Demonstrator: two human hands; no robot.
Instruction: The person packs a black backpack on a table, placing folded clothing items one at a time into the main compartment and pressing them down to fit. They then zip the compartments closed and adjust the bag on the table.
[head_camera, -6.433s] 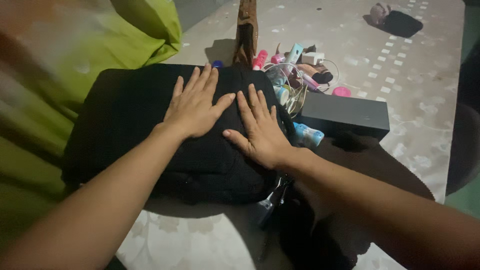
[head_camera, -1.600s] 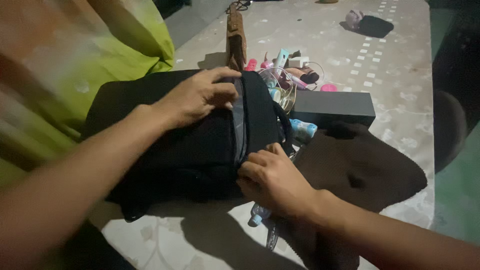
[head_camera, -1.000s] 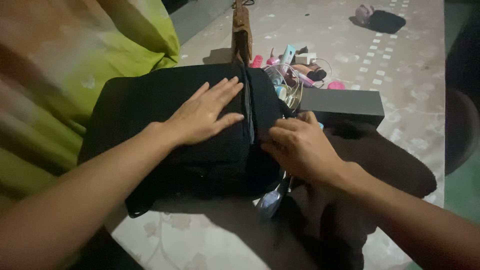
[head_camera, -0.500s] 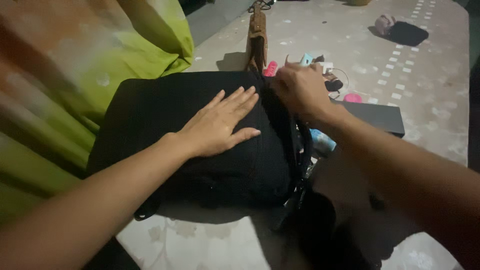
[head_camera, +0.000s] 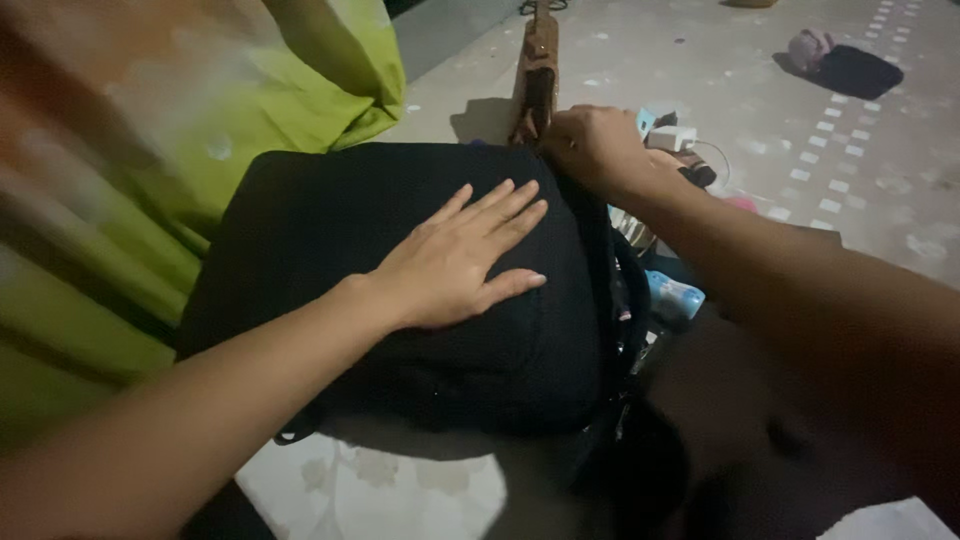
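Our right hand (head_camera: 590, 145) is closed in a tight grip at the far top edge of the black bag (head_camera: 400, 290), pinched on something small there. It sits where a zipper pull would be, but the hand covers it and we cannot tell for certain what the fingers hold. Our left hand (head_camera: 460, 262) lies flat and open on the bag's upper face, fingers spread toward the far right corner, gripping nothing and simply pressing the fabric down.

The bag lies on its side on a pale patterned floor (head_camera: 850, 160), filling the middle of the view. Along the bag's right edge no open gap shows from here, so we judge the seam to be closed along most of its visible length, with whatever is left lying under the right hand at the far corner. That corner is hidden, so we cannot say whether it is fully shut.

Just beyond the bag's far edge stands a brown leather pouch (head_camera: 535, 70), upright. To the bag's right, partly under our right forearm, lies a scatter of small toiletries, among them a light blue bottle (head_camera: 675, 298) close against the bag. A white charger block (head_camera: 675, 135) lies farther off. Left of the bag, green and orange cloth (head_camera: 200, 110) is bunched up. Far beyond the bag to the right, a small dark bundle (head_camera: 850, 68) lies on the floor.
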